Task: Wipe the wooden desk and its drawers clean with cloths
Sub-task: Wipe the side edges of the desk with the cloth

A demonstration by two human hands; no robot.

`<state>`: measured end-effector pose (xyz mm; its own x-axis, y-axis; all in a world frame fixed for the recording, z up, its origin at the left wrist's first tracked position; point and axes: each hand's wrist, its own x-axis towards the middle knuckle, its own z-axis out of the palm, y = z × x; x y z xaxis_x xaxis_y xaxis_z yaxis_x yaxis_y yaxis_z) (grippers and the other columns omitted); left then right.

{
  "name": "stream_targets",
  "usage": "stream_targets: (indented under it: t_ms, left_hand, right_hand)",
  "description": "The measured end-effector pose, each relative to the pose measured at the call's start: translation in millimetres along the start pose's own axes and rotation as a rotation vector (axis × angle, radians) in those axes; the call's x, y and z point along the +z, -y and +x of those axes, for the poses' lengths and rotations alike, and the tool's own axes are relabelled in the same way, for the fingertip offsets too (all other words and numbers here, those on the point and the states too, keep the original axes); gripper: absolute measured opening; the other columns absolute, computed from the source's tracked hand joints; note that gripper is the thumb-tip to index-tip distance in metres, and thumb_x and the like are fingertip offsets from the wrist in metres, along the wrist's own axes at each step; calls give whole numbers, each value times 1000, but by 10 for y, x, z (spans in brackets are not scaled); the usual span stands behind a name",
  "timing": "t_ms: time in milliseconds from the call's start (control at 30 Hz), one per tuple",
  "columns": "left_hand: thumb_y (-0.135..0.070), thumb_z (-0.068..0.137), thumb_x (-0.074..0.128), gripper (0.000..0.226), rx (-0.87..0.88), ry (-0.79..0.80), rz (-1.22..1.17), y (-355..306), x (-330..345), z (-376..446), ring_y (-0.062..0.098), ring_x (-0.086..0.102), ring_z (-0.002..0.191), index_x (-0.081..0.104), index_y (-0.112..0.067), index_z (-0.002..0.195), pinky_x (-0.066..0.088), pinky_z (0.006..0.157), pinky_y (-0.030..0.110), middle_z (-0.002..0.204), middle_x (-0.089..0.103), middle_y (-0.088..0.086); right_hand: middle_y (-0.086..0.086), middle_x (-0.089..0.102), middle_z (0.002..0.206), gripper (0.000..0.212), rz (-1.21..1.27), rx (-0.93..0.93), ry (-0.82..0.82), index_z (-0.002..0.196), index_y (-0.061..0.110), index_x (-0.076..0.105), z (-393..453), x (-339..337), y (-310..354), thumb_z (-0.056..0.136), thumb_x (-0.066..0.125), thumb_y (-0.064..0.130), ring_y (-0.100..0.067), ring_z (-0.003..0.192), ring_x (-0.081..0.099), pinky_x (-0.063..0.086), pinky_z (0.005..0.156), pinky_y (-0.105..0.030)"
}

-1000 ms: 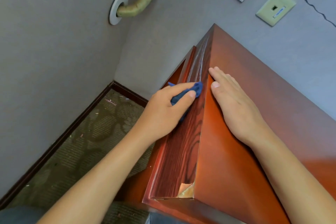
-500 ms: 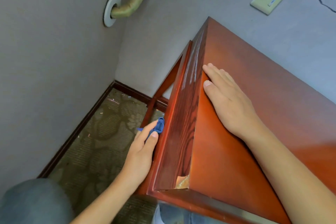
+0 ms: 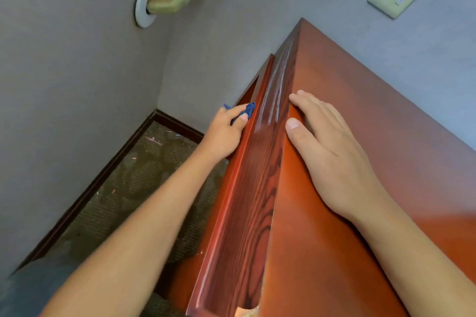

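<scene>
Two hands share the work: my left hand (image 3: pixel 226 131) pinches the cloth (image 3: pixel 244 112) against the desk (image 3: pixel 373 110) side, while my right hand (image 3: pixel 332 157) lies flat, fingers straight, steadying me.

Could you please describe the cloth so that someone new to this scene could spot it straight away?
Start at the red-brown wooden desk in the corner and follow its left side panel. There the left hand holds a small bunched cloth against the wood. It is dark blue, the only blue thing against the red wood.
</scene>
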<state>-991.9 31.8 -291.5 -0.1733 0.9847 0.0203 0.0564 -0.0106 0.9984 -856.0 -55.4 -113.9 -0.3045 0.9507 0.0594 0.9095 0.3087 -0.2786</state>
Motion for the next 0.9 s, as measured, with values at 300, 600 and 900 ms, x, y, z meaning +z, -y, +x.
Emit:
stream_targets:
  t_ms: [300, 600, 900]
  left_hand:
    - [-30, 106, 52, 39, 85, 69, -15, 45, -437, -1441, -1, 57, 104, 57, -56, 134, 38, 93, 6, 100, 51, -20]
    - [-47, 105, 46, 41, 118, 80, 237, -39, -468, -1357, 6, 59, 108, 52, -52, 146, 51, 98, 36, 108, 54, -15]
    - [-40, 109, 45, 39, 108, 51, 396, -283, -186, -307, 20, 58, 114, 53, -45, 147, 49, 90, 40, 98, 42, -16]
  right_hand:
    - [25, 23, 163, 61, -56, -43, -1, 153, 46, 29, 24, 18, 0, 96, 24, 64, -3, 153, 14, 19, 125, -40]
    - [12, 41, 158, 50, -48, -12, -45, 153, 36, 42, 690, -185, -200, 106, 33, 49, -13, 147, 35, 29, 121, -43]
    - [12, 15, 170, 65, -132, 75, -11, 162, 33, 19, 968, -37, -349, 103, 24, 60, -13, 157, 10, 15, 127, -46]
